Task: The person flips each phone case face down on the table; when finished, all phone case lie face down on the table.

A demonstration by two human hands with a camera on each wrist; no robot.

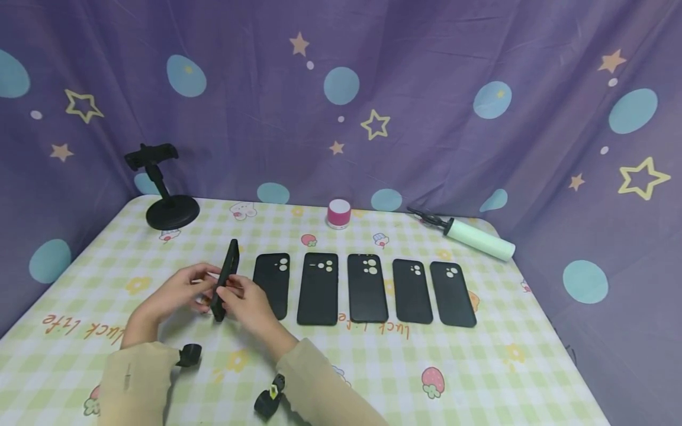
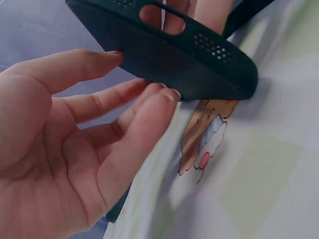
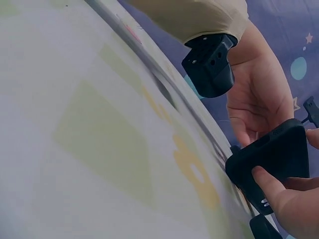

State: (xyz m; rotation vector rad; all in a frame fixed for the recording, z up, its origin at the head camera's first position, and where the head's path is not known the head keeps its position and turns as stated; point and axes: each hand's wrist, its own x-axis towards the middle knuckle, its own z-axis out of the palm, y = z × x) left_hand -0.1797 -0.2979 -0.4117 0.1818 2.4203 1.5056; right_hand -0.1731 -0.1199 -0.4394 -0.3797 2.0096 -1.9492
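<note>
The case is being held upright toward nine o'clock on the table. It is being touched by the left hand, whose grip cannot be told, and pinched by the right hand. At its three o'clock, five cases are being borne flat.

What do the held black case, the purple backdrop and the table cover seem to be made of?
Held black case: matte plastic or silicone, perhaps; its dark surface shows no strong shine.
Purple backdrop: most likely matte fabric; it hangs in soft folds.
Table cover: smooth, printed; cloth or coated plastic, no weave shows.
</note>
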